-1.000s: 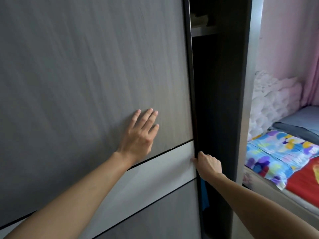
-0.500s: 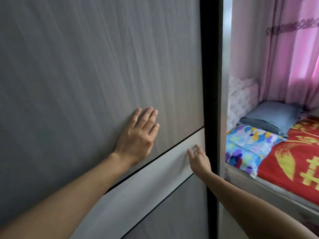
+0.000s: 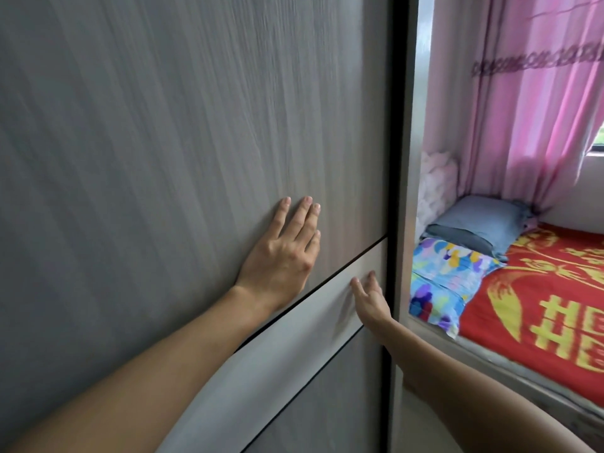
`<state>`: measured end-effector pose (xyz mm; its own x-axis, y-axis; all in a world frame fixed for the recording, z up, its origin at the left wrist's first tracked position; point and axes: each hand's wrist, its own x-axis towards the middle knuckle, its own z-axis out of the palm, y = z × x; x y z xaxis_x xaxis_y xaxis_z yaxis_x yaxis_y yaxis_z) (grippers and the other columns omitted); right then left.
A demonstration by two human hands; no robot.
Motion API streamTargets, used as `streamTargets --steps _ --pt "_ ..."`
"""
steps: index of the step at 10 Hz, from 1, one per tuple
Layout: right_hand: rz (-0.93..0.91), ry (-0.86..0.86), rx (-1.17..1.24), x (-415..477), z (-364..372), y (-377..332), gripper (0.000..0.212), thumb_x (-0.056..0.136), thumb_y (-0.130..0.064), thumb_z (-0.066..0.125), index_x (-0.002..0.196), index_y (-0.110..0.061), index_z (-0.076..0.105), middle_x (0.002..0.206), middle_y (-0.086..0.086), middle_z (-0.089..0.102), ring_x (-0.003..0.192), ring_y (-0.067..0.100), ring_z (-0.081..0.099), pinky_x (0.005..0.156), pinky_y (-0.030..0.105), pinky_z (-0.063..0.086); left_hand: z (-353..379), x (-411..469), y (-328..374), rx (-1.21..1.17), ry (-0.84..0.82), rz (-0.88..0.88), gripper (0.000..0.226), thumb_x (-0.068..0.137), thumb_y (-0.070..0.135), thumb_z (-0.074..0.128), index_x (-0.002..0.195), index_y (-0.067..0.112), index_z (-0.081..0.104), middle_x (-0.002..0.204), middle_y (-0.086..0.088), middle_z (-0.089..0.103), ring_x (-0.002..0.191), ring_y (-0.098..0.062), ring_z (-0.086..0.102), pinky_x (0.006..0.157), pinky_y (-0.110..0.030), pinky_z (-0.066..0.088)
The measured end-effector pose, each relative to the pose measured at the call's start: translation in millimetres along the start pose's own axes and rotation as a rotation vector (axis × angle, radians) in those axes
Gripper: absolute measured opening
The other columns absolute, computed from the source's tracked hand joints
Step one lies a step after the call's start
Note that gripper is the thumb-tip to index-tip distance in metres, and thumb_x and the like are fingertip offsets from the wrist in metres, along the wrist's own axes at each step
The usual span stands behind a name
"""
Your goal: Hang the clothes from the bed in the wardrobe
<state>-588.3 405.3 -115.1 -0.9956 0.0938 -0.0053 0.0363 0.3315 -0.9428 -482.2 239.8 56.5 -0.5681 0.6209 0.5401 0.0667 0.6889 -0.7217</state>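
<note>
The wardrobe's grey wood-grain sliding door [image 3: 163, 125] fills the left of the view and reaches its dark frame [image 3: 397, 158] with no gap showing. My left hand [image 3: 281, 253] lies flat on the door, fingers straight. My right hand [image 3: 369, 299] touches the door's pale band [image 3: 294, 328] near the door's right edge with straight fingers. The bed [image 3: 539, 305] with a red printed cover lies to the right. No loose clothes show on the visible part of it. The wardrobe's inside is hidden.
At the bed's head lie a blue-grey pillow [image 3: 480, 227] and a bright multicoloured pillow [image 3: 447, 282]. White bedding [image 3: 436, 181] is piled against the wall. Pink curtains [image 3: 536, 109] hang over a window at the right.
The door has slid right until the dark opening vanished. My right hand left the door's edge and now lies on the pale band. The view has turned right toward the bed.
</note>
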Motion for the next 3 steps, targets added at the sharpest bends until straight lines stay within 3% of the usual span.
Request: streamTargets --steps 1,2,3 --pt "-0.017 -0.026 0.007 4.2 -1.5 4.4 0.074 0.099 -0.053 0.039 0.156 -0.017 0.009 0.163 0.001 0.012 0.149 0.018 0.015 0.121 0.034 0.014 0.8 0.3 1.7 -0.01 -0.001 -0.002 0.047 0.086 0.021 0.039 0.125 0.005 0.059 0.148 -0.025 0.038 0.141 -0.041 0.028 0.116 -0.058 0.006" --pt "0.002 -0.098 -0.046 8.3 -14.9 3.8 0.077 0.095 -0.055 0.048 0.154 -0.015 0.02 0.157 0.004 0.029 0.142 0.025 0.034 0.111 0.036 0.032 -1.9 1.5 1.7 -0.008 -0.013 0.0 0.044 0.085 0.02 0.044 0.121 0.005 0.062 0.147 -0.024 0.039 0.14 -0.041 0.029 0.117 -0.057 0.005" --pt "-0.096 -0.034 -0.139 17.1 -50.5 -8.7 0.041 0.09 -0.044 0.063 0.12 -0.017 0.059 0.104 0.002 0.062 0.097 0.024 0.063 0.083 0.039 0.052 -2.6 2.5 1.2 0.014 0.007 -0.008 0.036 0.083 0.018 0.049 0.112 0.005 0.065 0.144 -0.024 0.043 0.139 -0.041 0.032 0.117 -0.057 0.008"
